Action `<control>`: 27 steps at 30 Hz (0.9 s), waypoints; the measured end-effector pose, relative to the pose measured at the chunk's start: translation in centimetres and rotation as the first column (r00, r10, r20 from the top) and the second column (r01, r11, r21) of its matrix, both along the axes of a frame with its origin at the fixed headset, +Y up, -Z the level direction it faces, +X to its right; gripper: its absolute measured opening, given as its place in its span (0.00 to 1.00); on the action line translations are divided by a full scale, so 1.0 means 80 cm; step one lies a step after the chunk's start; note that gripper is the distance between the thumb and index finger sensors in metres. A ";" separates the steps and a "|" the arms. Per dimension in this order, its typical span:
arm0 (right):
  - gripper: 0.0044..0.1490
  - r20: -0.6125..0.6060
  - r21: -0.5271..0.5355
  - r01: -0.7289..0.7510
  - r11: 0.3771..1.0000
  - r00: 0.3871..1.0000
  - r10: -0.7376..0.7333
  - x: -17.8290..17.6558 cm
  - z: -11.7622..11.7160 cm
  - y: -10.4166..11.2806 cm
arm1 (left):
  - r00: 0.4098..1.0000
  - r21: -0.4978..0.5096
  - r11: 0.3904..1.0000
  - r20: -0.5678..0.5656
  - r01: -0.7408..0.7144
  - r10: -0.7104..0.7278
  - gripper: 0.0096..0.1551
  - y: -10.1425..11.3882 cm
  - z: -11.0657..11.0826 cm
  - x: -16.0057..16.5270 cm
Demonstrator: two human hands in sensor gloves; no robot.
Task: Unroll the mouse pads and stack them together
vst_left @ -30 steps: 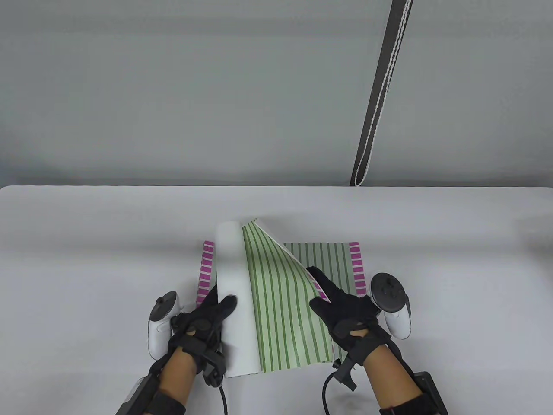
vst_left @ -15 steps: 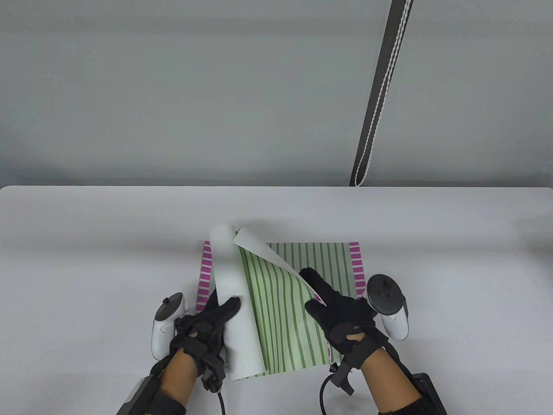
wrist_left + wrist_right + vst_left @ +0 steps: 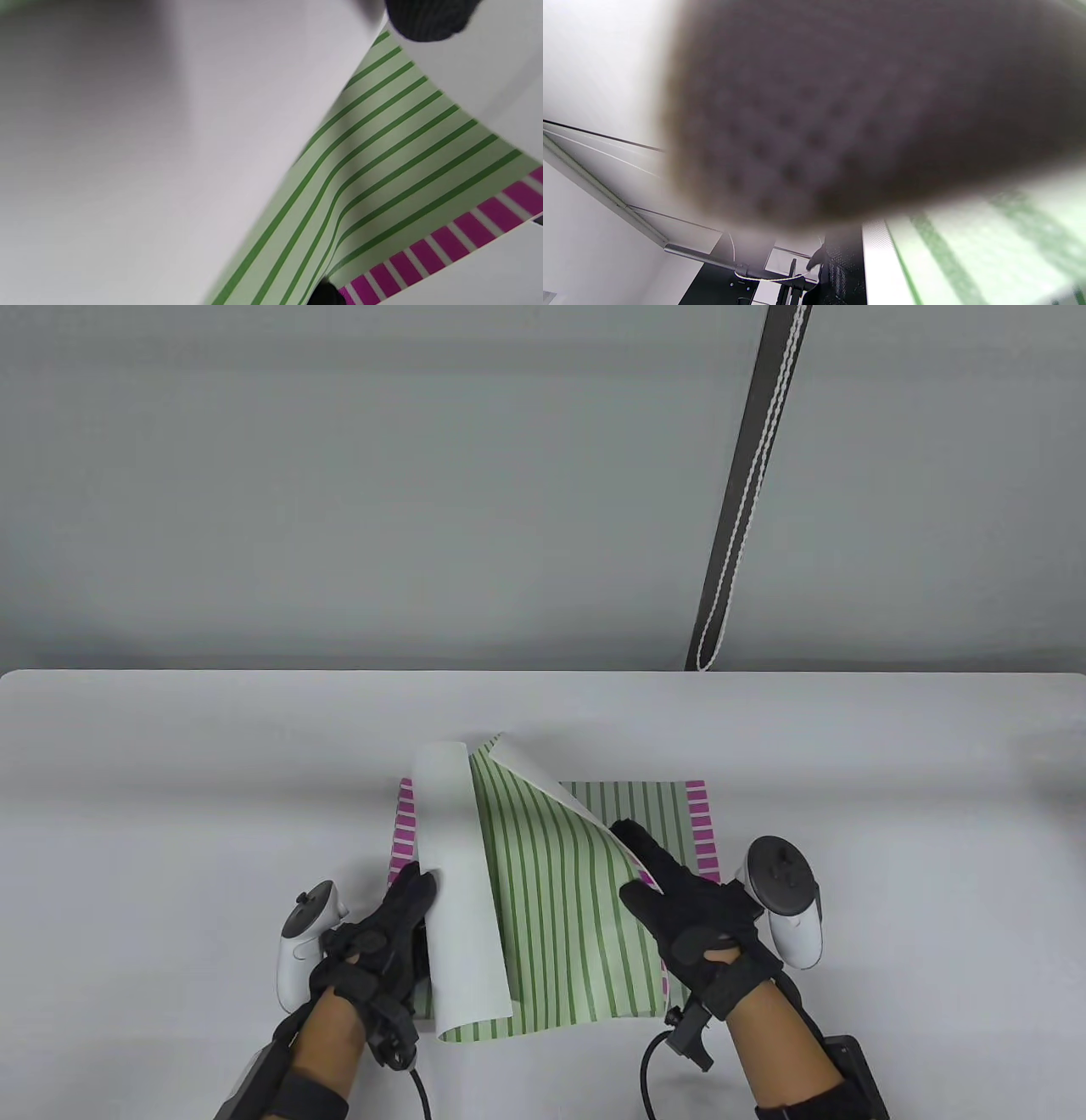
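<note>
Table view: thin floppy green-striped pad [image 3: 560,916] curls back, so both hands, left hand [image 3: 382,933] and right hand [image 3: 687,916], pinch its side edges.

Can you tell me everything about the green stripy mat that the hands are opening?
The green striped mouse pad is a thin, bendy sheet, pale green with dark green stripes on top and plain white underneath. It is half unrolled: its left side curls up, showing the white back, and its far right corner folds over too. It lies on another flat striped pad with magenta ends. The left hand holds the curled left edge, and the right hand grips the right edge.
</note>
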State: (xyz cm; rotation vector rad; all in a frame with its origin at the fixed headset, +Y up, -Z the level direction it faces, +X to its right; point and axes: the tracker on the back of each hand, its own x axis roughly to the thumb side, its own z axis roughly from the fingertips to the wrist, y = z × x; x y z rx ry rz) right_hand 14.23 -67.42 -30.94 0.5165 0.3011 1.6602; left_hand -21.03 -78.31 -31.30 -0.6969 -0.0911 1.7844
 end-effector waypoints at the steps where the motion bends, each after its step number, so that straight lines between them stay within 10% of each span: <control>1: 0.40 -0.005 0.003 0.002 1.000 1.000 -0.002 -0.001 0.001 0.002 | 0.999 0.010 0.999 -0.001 0.047 -0.047 0.70 0.000 0.000 0.001; 10: 0.40 0.018 0.002 0.020 1.000 1.000 -0.020 0.015 -0.002 0.005 | 0.969 -0.009 0.982 -0.158 0.189 -0.189 0.55 0.003 -0.004 -0.018; 27: 0.40 0.056 -0.017 0.055 0.998 0.997 -0.054 0.045 -0.008 0.007 | 0.996 -0.018 0.996 0.031 0.085 -0.085 0.58 0.000 -0.005 -0.018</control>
